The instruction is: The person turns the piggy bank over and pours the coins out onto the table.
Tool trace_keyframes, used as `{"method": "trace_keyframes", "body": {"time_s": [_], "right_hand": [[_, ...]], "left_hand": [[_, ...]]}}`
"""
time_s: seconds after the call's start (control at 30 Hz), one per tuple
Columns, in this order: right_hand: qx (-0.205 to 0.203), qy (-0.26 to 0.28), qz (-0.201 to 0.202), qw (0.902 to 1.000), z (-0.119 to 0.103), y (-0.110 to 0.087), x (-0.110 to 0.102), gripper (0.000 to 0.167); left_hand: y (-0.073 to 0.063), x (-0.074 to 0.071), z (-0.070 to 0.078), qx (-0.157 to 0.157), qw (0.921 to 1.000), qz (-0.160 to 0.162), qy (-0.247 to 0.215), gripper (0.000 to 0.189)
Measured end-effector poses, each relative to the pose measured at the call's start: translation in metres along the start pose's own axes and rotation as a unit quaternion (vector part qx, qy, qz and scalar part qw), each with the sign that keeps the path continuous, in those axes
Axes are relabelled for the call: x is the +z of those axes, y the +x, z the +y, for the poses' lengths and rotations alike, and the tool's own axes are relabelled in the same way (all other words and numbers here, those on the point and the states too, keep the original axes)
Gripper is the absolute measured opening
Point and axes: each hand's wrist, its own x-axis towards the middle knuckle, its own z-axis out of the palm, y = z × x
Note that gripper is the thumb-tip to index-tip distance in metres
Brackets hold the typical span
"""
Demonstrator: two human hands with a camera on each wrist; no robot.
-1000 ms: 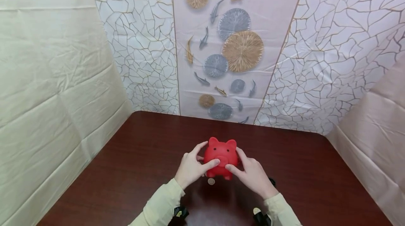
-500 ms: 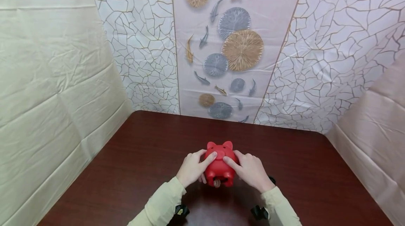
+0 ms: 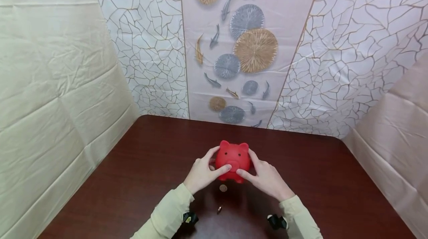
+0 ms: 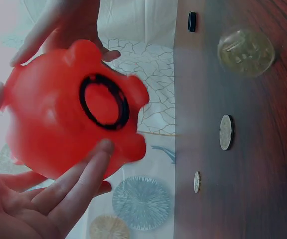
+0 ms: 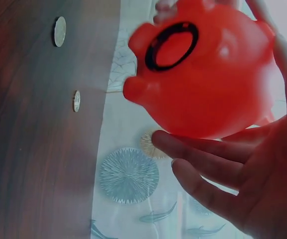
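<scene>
A red piggy bank (image 3: 233, 157) is held up over the table between both hands, its face toward the head camera. My left hand (image 3: 202, 174) grips one side, thumb across the front by the snout. On the other side my right hand (image 3: 267, 179) grips it the same way. From below, the left wrist view shows its feet clear of the table and a black-rimmed round opening (image 4: 104, 102) in the belly. Under it a coin (image 3: 223, 187) lies on the table. Nearer the person is another coin (image 3: 219, 209), seen nearly edge-on; a large coin (image 4: 246, 52) looks blurred in the left wrist view.
The dark brown table (image 3: 160, 146) has patterned cloth (image 3: 234, 45) behind it and pale cloth at both sides. A small black disc-like piece (image 4: 192, 22) is on the table in the left wrist view. Black wrist cameras (image 3: 276, 221) sit at the sleeves.
The piggy bank tipped back, showing its underside with a coin at the opening, then came upright and higher again. A coin now shows on the table nearer the person.
</scene>
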Motion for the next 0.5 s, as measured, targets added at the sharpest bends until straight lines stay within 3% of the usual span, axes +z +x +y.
{"method": "trace_keyframes", "body": {"time_s": [0.17,0.3,0.5], "right_hand": [[-0.022,0.058,0.001,0.9980,0.005,-0.001,0.003,0.094],[-0.065,0.084,0.030,0.9939,0.008,-0.002,0.006,0.100],[-0.163,0.073,0.103,0.9784,0.008,-0.001,0.013,0.112]], "left_hand": [[0.002,0.001,-0.002,0.035,0.9989,-0.004,-0.032,0.076],[0.003,0.002,-0.004,0.075,0.9958,-0.005,-0.052,0.084],[0.003,0.006,-0.005,0.162,0.9868,0.012,0.000,0.100]]}}
